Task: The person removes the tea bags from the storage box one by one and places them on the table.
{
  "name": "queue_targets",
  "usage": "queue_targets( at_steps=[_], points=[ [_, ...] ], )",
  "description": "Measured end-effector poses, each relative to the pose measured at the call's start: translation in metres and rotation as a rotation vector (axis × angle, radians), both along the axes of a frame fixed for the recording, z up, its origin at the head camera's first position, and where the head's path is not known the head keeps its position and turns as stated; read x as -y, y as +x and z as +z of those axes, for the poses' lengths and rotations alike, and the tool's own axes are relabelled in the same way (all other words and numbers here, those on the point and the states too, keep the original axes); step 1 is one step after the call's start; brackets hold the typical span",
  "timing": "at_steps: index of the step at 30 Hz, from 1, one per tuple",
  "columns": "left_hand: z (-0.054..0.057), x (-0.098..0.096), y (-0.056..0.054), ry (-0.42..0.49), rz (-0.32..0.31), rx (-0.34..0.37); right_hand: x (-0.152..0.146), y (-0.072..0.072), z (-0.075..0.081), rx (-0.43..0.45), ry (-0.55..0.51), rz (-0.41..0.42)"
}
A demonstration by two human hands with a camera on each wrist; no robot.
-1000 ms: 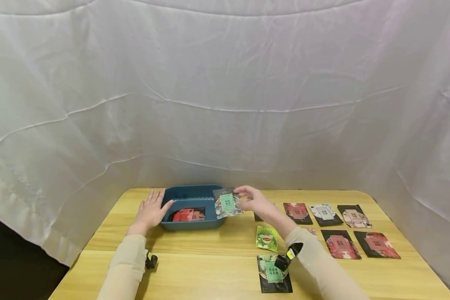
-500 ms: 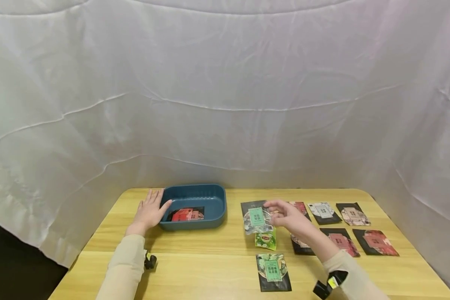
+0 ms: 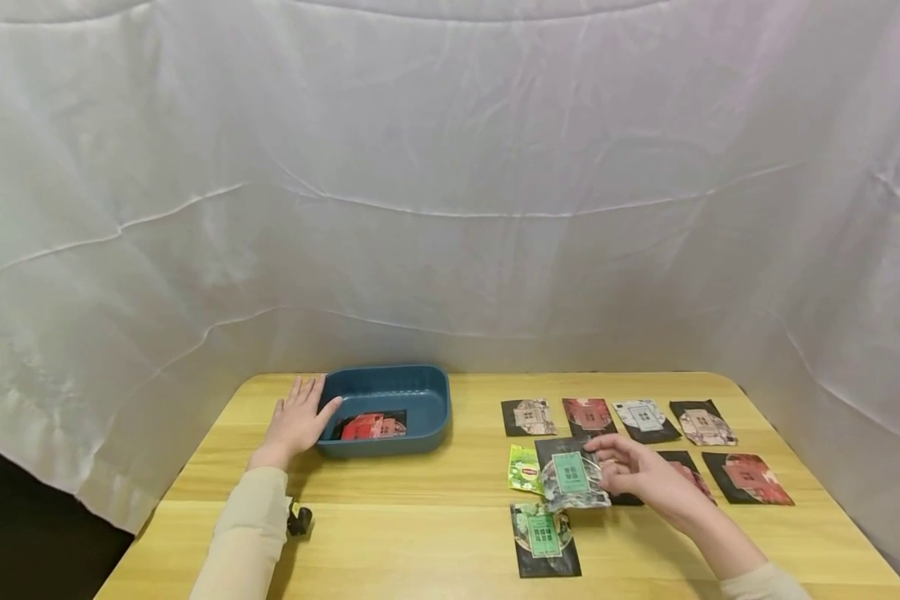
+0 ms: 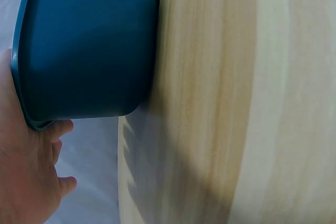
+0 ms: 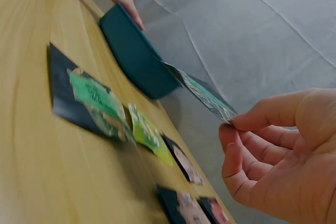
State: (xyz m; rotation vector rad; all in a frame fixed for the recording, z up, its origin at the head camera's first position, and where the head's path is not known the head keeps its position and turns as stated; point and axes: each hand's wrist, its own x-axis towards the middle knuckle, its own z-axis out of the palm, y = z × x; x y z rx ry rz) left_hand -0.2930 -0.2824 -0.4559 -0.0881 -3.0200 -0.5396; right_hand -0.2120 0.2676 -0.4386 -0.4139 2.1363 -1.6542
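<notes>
My right hand pinches a dark tea sachet with a green label by its right edge, thumb against fingertips. The sachet is held up in the air; in the head view it overlaps part of a yellow-green tea sachet. Just below lies another black sachet with a green label, flat on the table. My left hand rests at the left end of a blue plastic basin, fingers extended and thumb over the rim. Inside the basin are red-and-black sachets.
To the right, red, white and beige labelled sachets lie in rows, among them a red one, a white one and a beige one. A pale curtain hangs behind the wooden table.
My right hand has carried the green-labelled sachet from beside the basin to the right and nearer, uncovering the beige sachet at the back. My left hand stays on the basin.
</notes>
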Motion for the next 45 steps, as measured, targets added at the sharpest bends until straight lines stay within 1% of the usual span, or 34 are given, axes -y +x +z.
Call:
queue_targets(
  at_steps=[6, 10, 14, 19, 23, 26, 31, 34, 38, 41, 45],
  points=[
    [-0.003, 0.001, -0.001, -0.006, 0.007, 0.003, -0.022, 0.016, -0.007, -0.006, -0.014, 0.066],
    [-0.002, 0.001, -0.001, 0.001, 0.006, 0.003, -0.038, 0.021, -0.014, -0.005, -0.041, 0.115],
    [-0.001, 0.000, -0.001, 0.007, 0.005, 0.006, -0.055, 0.025, -0.022, 0.000, -0.054, 0.173],
    [0.000, -0.001, -0.001, -0.001, 0.003, 0.010, -0.068, 0.029, -0.031, 0.032, -0.066, 0.227],
    [0.001, -0.001, 0.000, -0.003, 0.006, 0.009, -0.073, 0.030, -0.036, 0.043, -0.085, 0.254],
    [0.002, -0.001, 0.000, 0.002, 0.007, 0.009, -0.075, 0.029, -0.038, 0.031, -0.060, 0.255],
    [0.002, -0.001, 0.000, 0.001, 0.007, 0.014, -0.078, 0.029, -0.036, 0.031, 0.042, 0.254],
    [0.002, -0.001, 0.000, 0.002, 0.006, 0.016, -0.079, 0.030, -0.033, 0.003, 0.102, 0.264],
    [0.002, 0.000, -0.001, 0.007, 0.006, 0.018, -0.081, 0.030, -0.028, -0.102, 0.139, 0.293],
    [0.002, 0.000, -0.001, 0.007, 0.007, 0.017, -0.082, 0.029, -0.022, -0.148, 0.144, 0.288],
    [0.002, -0.001, 0.000, 0.005, 0.007, 0.015, -0.078, 0.026, -0.010, -0.124, 0.180, 0.236]
  ],
)
